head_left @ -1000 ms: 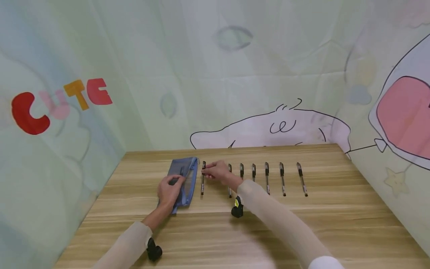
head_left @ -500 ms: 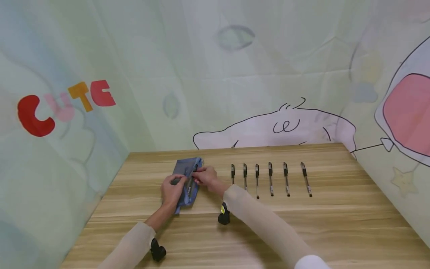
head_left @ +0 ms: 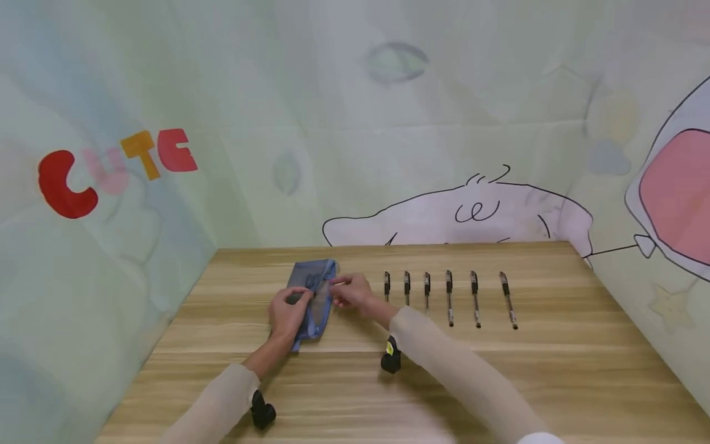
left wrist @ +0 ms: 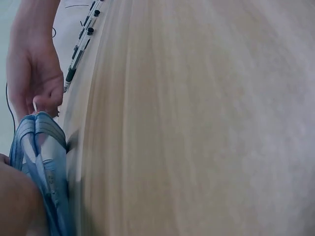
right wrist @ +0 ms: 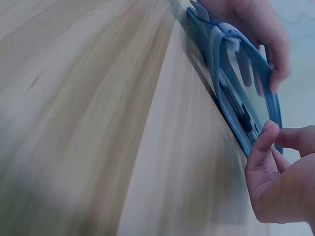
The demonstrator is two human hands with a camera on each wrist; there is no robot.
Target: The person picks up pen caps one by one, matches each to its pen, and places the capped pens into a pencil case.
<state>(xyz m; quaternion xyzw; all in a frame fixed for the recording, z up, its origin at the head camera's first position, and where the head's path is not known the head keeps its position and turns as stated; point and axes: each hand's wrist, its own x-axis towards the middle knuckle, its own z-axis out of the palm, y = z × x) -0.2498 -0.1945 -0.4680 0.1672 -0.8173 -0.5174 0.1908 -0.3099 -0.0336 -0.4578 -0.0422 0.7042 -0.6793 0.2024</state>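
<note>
A blue mesh zip pouch (head_left: 304, 271) lies near the table's back left, its zipped mouth gaping toward the right. My left hand (head_left: 288, 312) pinches the pouch's upper side and lifts it from the lower side. Through the mouth, in the right wrist view, black pens (right wrist: 239, 105) show inside. My right hand (head_left: 353, 291) is at the right rim of the mouth, index finger and thumb right by the edge; no pen shows between them. In the left wrist view, the right hand (left wrist: 39, 81) is just beyond the zipper end.
Several black-capped pens stand in a row right of the pouch, from a near pen (head_left: 386, 285) to a slightly slanted pen (head_left: 508, 300) farthest right. The wooden table (head_left: 477, 376) ends at a printed curtain (head_left: 266, 203) along the back and sides.
My right hand took the pen nearest the pouch, carried it left into the mouth, and drew back a little to the right without it. My left hand kept holding the pouch.
</note>
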